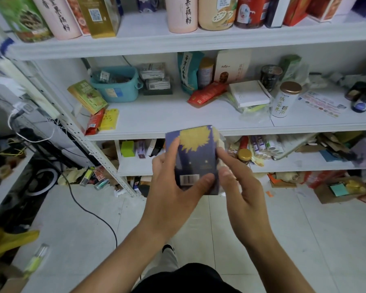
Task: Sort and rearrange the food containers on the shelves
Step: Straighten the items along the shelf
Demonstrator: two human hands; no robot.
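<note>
I hold a dark purple box [195,154] with a yellow flower print and a barcode in front of the middle shelf [161,117]. My left hand [171,187] grips its left side and bottom, thumb across the lower front. My right hand [239,187] pinches its right edge, where a clear wrapper shows. The white shelves carry many containers: pink tubs [181,13] and boxes on the top shelf, a teal basket [117,84], a teal pouch [187,72], a red packet [207,93] and a white tin with a brown lid [284,99] on the middle one.
The lower shelf [294,163] holds a green box [127,148], a gold-lidded jar [244,155] and packets. Cartons and litter lie on the tiled floor under the shelves. A black cable [89,210] crosses the floor at left. A side shelf stands at far left.
</note>
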